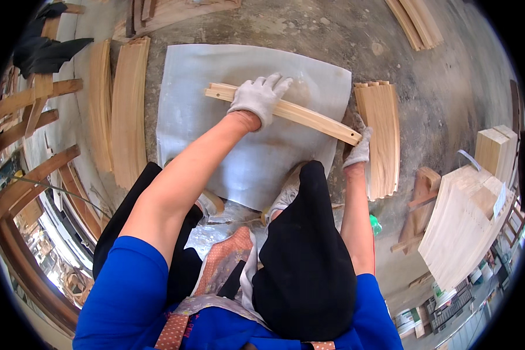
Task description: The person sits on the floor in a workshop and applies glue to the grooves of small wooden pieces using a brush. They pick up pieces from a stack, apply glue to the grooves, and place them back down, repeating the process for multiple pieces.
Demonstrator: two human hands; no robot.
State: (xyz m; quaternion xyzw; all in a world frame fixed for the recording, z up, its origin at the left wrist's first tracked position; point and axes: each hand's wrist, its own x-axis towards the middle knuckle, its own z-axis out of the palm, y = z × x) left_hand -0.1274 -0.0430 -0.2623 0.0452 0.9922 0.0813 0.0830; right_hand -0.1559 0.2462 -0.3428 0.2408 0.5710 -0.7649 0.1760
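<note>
Wooden slat (312, 118), likely light and stiff, suits an end hold: our right hand (359, 149) grips there; our left hand (259, 96) lies across, grip unclear.

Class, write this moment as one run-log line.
left grip: across wooden strip; right grip: at strip's right end; strip: mostly over grey sheet

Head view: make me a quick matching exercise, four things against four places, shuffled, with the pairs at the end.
Things
1. Wooden strip
2. Grey sheet
3. Black cloth
4. Green object

Places
A. Draped over wooden beams at the upper left
B. Just right of the right forearm
C. Under the gloved left hand, its right end at the gloved right hand
D. Spread on the floor in front of the person

Pairs: 1-C, 2-D, 3-A, 4-B
</note>
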